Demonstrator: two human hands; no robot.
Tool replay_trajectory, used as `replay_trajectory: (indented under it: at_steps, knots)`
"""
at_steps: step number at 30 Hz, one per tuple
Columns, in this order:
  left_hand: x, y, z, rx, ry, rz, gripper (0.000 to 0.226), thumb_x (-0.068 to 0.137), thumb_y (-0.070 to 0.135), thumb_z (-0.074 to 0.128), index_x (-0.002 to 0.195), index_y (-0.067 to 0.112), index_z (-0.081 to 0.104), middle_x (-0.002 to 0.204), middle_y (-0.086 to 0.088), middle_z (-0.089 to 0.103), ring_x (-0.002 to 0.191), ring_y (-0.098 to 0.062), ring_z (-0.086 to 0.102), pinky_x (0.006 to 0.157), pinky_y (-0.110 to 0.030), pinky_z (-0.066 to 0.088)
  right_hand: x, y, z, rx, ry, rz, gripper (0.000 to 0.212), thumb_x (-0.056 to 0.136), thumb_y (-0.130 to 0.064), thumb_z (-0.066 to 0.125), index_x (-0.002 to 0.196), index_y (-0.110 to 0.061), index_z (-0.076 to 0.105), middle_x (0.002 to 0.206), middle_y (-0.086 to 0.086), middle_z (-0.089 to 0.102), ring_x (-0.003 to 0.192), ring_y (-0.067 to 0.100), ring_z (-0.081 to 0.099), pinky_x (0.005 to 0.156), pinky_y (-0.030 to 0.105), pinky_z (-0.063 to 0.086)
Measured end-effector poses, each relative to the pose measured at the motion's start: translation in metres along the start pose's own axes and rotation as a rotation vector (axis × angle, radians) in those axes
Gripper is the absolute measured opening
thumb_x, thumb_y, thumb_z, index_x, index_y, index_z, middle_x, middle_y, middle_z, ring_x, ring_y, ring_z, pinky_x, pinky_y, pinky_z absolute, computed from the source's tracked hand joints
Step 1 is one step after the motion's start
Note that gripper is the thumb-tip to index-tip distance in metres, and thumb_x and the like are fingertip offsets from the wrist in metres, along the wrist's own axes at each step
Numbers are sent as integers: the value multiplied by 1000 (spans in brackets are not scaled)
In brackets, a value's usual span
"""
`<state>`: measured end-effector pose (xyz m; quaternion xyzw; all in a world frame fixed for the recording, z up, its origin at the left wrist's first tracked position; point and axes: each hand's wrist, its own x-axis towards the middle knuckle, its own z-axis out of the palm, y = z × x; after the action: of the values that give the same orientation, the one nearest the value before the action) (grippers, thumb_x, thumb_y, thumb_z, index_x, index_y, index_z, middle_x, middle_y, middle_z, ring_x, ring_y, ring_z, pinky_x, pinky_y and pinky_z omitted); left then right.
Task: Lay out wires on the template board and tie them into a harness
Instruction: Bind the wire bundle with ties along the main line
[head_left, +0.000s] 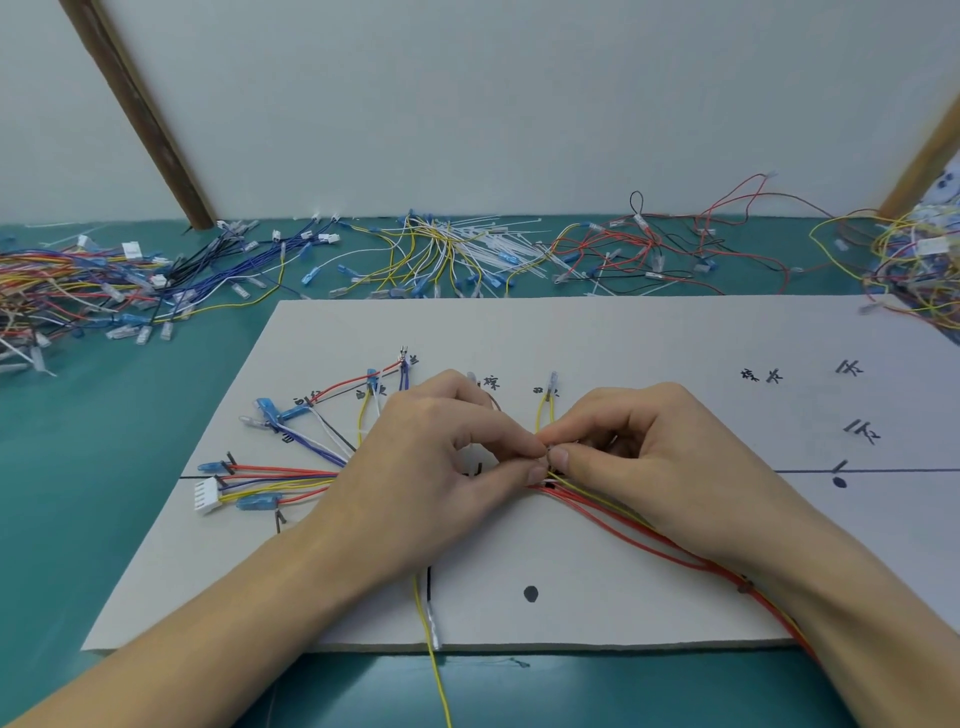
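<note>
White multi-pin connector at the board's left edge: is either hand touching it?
No. The white multi-pin connector lies apart from both hands; left hand and right hand pinch wires mid-board.

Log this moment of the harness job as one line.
stage: tying | left hand and right hand: pinching wire bundle at centre | template board: left wires fanned out

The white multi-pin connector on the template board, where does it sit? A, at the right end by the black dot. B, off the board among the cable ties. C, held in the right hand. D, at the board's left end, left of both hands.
D: the white multi-pin connector lies on the template board at its left end, left of the left hand and the right hand, which pinch wires mid-board.
</note>
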<state>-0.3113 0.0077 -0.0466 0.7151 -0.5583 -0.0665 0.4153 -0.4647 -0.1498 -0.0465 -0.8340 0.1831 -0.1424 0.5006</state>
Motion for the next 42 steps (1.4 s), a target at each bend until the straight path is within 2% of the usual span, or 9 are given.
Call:
replay_trajectory:
  at_steps: [8,13,18,23,27,29,33,38,42]
  knots:
    - [1,2,3,14,-10,-2,16,79,28,88,90,38,82,83,16,61,79,6,61,70,-1,37,-1,-3,-1,43,-24,41,22,97,-12,67,98,-28,82,89,-1,80,90,25,74,88,51,58]
    - [0,3,2,12,-4,-1,15,79,26,89,86,37,81,80,16,61,76,7,59,68,-2,36,-1,-3,-2,25,-26,51,20,99,-16,64,98,-27,81,88,-8,79,85,10,72,79,24,55]
    - [1,3,2,-7,-14,11,16,77,28,90,87,36,81,80,15,61,76,5,59,68,-3,36,0,-3,0,26,-8,27,19,99,-16,65,96,-27,81,86,-2,78,85,25,70,81,40,55]
    - [2,1,2,-28,-31,30,18,75,29,91,88,36,81,83,13,63,81,-1,64,73,-5,37,1,-2,2,15,2,-3,23,99,-14,65,95,-32,79,84,-5,78,78,18,71,77,38,56]
    - [2,-1,3,-26,-33,51,17,75,41,84,91,40,81,86,9,63,83,-10,64,77,-23,48,2,0,2,-3,2,5,21,99,-15,65,97,-28,80,87,-3,78,86,22,72,85,48,57]
    - [2,-1,1,-14,-57,103,17,77,37,84,94,38,82,86,7,66,88,-13,65,78,-32,53,2,0,2,-10,0,14,19,99,-15,66,98,-27,80,88,-3,78,86,20,72,85,45,57]
    - [2,-4,-3,83,-120,263,23,81,14,84,101,26,82,82,15,73,95,-13,58,82,-27,50,2,2,0,-10,4,16,17,98,-15,67,97,-26,80,85,-8,78,78,6,69,76,25,53]
    - [3,-6,-3,105,-121,305,26,81,14,87,104,25,82,87,16,74,96,-14,57,83,-27,50,2,4,1,1,26,25,17,98,-16,67,96,-27,80,86,-7,78,85,16,72,84,39,57]
    - [3,-6,-1,109,-119,310,23,83,20,87,105,26,82,95,18,74,98,-16,58,84,-29,51,1,2,1,35,28,27,18,96,-11,67,94,-23,80,87,-5,79,85,16,73,84,38,58]
